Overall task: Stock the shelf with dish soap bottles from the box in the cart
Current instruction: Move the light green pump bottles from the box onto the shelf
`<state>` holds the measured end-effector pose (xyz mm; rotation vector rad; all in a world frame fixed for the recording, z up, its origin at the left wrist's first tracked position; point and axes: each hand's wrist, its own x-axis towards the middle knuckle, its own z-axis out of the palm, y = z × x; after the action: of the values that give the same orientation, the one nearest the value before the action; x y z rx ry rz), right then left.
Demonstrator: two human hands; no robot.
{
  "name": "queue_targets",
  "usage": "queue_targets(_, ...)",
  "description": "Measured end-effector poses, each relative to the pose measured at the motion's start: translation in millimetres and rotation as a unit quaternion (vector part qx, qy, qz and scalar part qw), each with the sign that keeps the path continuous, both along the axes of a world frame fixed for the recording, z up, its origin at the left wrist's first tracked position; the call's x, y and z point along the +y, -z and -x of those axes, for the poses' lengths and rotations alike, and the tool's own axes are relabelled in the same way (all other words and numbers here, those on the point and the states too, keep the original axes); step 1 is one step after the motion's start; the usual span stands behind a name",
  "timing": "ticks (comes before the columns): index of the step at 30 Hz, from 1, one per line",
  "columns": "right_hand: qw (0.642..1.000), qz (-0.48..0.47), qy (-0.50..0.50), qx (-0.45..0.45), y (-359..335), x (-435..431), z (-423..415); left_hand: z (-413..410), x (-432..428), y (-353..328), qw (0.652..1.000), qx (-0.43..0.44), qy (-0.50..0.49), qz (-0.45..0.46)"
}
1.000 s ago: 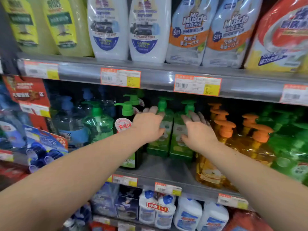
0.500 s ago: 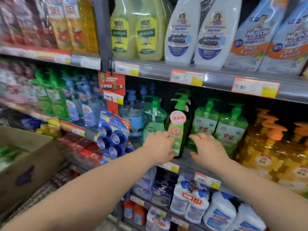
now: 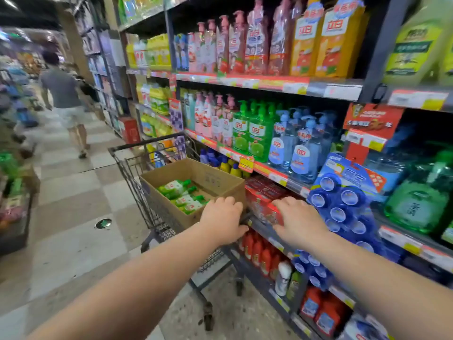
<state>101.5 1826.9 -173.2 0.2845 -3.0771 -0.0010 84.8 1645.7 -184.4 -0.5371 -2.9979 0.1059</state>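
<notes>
The left hand [image 3: 221,220] and right hand [image 3: 297,223] have pulled back from the grey metal shelf [image 3: 402,238] to mid-frame, at the near corner of the brown cardboard box [image 3: 196,173].

You are stretching your bare left forearm [image 3: 137,276] and right forearm [image 3: 382,273] forward, palms facing down. Your left hand [image 3: 221,220] is curling its fingers downward, tips hidden; your right hand [image 3: 297,220] is reaching beside it, fingers loosely spread.
</notes>
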Motion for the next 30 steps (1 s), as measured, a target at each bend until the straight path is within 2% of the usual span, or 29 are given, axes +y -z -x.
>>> queue_targets(6,0.996,-0.010,-0.082,-0.019,2.6,-110.4,23.2,-5.6,-117.1,3.6,0.995,-0.014,-0.101,-0.021)
queue_targets(14,0.985,-0.033,-0.165,-0.024,6.4,-217.9,94.7,26.2,-209.8,11.3,0.979,-0.029,-0.196,-0.044)
queue_targets(22,0.976,-0.014,-0.211,-0.048,23.8,-293.3,222.8,137.5,-276.6,16.2,0.968,-0.043,-0.246,-0.035)
queue_targets(30,0.978,-0.009,-0.196,-0.074,26.7,-308.1,353.3,264.1,-299.1,11.7,0.967,-0.048,-0.247,-0.034)
